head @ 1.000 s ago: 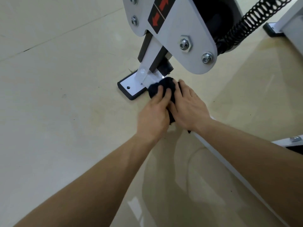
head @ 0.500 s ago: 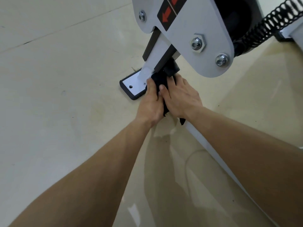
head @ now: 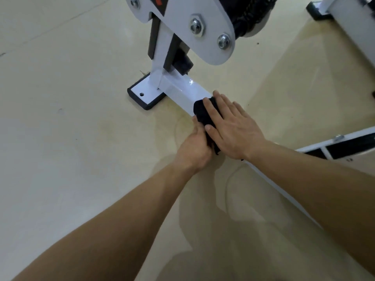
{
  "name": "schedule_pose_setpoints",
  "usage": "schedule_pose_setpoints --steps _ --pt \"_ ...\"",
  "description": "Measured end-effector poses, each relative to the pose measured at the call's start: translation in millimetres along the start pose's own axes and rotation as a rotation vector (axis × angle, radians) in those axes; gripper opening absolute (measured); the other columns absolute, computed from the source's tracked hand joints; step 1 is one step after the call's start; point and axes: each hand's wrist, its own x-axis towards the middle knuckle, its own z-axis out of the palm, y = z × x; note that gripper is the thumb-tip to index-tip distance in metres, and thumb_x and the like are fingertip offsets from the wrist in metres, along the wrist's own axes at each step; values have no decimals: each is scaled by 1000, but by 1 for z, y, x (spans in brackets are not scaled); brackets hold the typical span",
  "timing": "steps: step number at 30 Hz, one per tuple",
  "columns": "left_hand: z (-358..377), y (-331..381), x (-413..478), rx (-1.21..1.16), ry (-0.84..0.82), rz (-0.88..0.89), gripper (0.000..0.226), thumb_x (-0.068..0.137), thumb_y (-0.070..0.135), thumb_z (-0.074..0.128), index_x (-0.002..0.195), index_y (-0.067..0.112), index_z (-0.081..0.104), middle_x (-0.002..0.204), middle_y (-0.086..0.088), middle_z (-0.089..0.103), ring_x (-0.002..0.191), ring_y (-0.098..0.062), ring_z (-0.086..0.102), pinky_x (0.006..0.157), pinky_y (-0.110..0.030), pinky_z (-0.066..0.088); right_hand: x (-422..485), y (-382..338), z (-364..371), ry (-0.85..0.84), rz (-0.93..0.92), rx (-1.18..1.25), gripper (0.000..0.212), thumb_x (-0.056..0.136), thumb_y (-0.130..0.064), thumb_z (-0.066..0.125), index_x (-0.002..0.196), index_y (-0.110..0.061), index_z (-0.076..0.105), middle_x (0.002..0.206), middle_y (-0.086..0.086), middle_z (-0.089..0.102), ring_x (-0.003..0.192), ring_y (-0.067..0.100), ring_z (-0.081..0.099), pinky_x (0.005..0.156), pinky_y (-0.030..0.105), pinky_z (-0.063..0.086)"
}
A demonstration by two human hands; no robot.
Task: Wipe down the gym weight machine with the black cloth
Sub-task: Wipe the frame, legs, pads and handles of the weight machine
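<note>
Black cloth (head: 205, 113) is bunched on top of the white base rail (head: 180, 88) of the weight machine (head: 162, 49), draped over the rail's left edge and hanging down that side. It sits partway along the rail, apart from the end joined to the upright. Right hand (head: 233, 128): laid flat on the cloth, fingers straight and slightly spread, palm down, pressing the cloth onto the rail's top face; fingertips point toward the upright, thumb lying across the cloth. Left hand (head: 194, 151): low beside the rail's left face, touching the right hand, fingers bent in against the hanging part of the cloth. Cannot tell whether they pinch the cloth or only press it to the side face, as the fingertips are hidden. Rail end meets a white foot plate (head: 140, 94) with a black rim and one hole, flat on the cream floor (head: 71, 138). A black stopper (head: 182, 63) stands just above the rail near the upright. A white pivot plate (head: 211, 47) with two hex bolts (head: 223, 41) overhangs that end. A second white frame member (head: 324, 148) lies on the floor at the right edge.
</note>
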Motion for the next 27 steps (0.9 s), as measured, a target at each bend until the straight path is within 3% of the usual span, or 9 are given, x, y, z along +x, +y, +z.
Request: schedule_pose_setpoints --steps 4,7,9,11,13,16,23,27 --pt "8 20 -32 177 49 152 60 101 21 39 157 20 17 143 -11 53 99 -32 63 79 -46 52 -53 12 4 4 99 7 75 95 -55 5 161 -18 3 168 11 0 155 24 6 124 40 14" --pt "2 35 -41 239 173 199 56 104 24 38 156 15 21 157 -4 37 120 -25 54 89 -38 49 -86 11 3 -41 173 12 79 93 -54 5 160 -12 0 167 15 -3 155 26 4 124 41 13" --pt "3 42 -43 297 137 329 55 106 26 37 158 18 21 164 -3 23 135 -18 42 92 -31 44 -98 7 8 -64 224 40 73 101 -49 14 159 -11 -6 166 14 -13 155 26 -5 126 40 7" --pt "10 38 -39 424 37 487 52 106 29 31 156 16 28 164 -9 23 144 -24 34 101 -38 43 -98 0 11 -49 278 88 70 105 -44 22 158 -11 -10 165 12 -18 154 23 -12 126 38 1" --pt "15 28 -27 555 -24 535 56 103 32 21 155 12 29 163 -11 24 150 -29 23 116 -51 31 -97 -4 11 -50 310 153 71 105 -42 27 158 -12 -10 166 10 -19 154 22 -14 125 37 -2" --pt "13 19 -9 702 14 565 52 106 26 27 156 11 26 164 -10 23 152 -26 17 121 -49 19 -98 0 21 11 298 101 78 102 -43 36 159 -11 -7 166 10 -15 154 22 -11 125 38 -3" --pt "32 22 -26 819 -25 626 61 99 29 24 152 2 32 159 -16 31 147 -37 28 114 -51 37 -129 8 37 125 263 2 76 101 -37 38 159 -9 -1 167 12 -5 155 23 -4 125 36 -4" --pt "62 40 -46 842 -46 720 56 97 17 32 150 1 36 156 -19 36 145 -36 35 115 -47 36 -177 25 43 145 295 12 79 96 -29 46 160 -11 2 168 11 -1 155 22 2 126 36 2"
